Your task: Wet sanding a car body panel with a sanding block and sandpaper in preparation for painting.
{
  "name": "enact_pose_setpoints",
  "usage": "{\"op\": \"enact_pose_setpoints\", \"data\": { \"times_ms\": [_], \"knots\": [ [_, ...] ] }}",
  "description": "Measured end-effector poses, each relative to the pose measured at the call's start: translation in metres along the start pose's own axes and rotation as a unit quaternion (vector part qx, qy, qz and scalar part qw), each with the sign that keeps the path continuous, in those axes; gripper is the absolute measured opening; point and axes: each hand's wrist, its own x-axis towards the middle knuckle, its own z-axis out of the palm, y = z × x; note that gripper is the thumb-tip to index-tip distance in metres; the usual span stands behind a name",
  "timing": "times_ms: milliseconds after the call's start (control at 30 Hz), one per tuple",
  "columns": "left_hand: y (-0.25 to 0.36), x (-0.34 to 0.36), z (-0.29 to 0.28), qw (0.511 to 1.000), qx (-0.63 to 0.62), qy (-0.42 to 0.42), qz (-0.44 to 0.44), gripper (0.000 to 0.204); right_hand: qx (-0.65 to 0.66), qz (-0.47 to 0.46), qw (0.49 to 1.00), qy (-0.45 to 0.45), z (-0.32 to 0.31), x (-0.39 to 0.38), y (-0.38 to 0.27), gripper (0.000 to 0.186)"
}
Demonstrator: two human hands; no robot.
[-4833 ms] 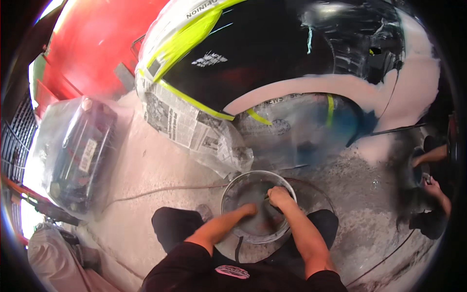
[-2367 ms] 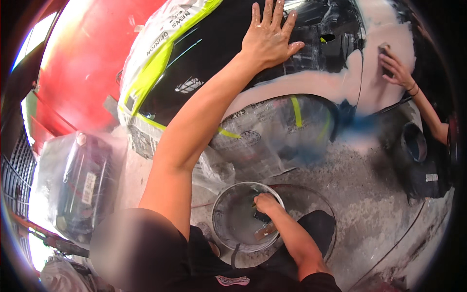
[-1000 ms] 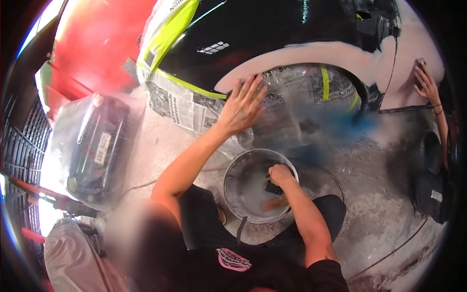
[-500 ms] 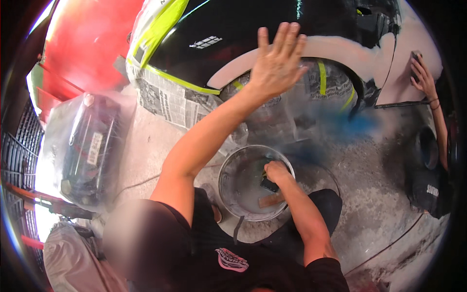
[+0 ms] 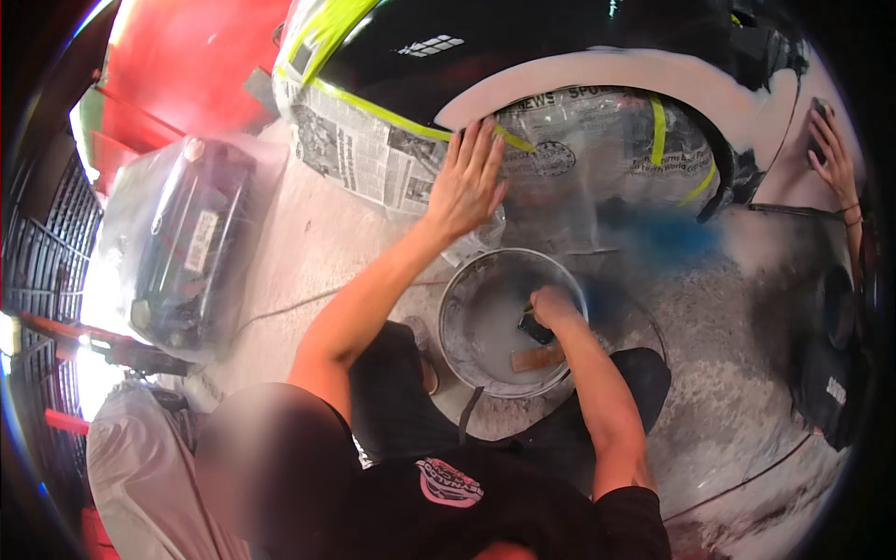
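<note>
My left hand (image 5: 466, 182), fingers extended, is at the lower left end of the pale filler band (image 5: 583, 70) on the black car body panel (image 5: 523, 28); its fingertips overlap the band's edge. Below the band, newspaper and plastic masking (image 5: 593, 168) with yellow tape covers the wheel arch. My right hand (image 5: 554, 308) is closed around a dark pad (image 5: 534, 327) with some yellow-green on it, inside a round metal bucket (image 5: 476, 336) of cloudy liquid. A flat brown piece (image 5: 530, 358) lies in the bucket beneath that hand.
A co-worker's hand (image 5: 831, 159) presses a small block on the filler at far right, above dark bags (image 5: 821, 392). A plastic-wrapped car part (image 5: 173, 243) lies at left, with a red panel (image 5: 191, 56) behind. A hose (image 5: 299, 308) crosses the concrete floor (image 5: 737, 336).
My left hand left the bucket, went high onto the black panel, came down, rose again and has now dropped to the band's lower end. My right hand remains in the bucket.
</note>
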Motion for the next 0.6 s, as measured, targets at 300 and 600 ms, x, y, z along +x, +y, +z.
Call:
{"op": "enact_pose_setpoints", "data": {
  "times_ms": [300,600],
  "knots": [
    [0.191,-0.206,0.142,0.766,-0.306,-0.537,-0.179,0.028,-0.022,0.061,0.997,-0.041,0.033,-0.013,0.037,0.021],
    [0.185,-0.253,0.199,0.510,-0.488,-0.635,-0.314,0.027,-0.031,0.030,0.999,0.025,0.026,0.007,0.018,0.019]
  ]
}}
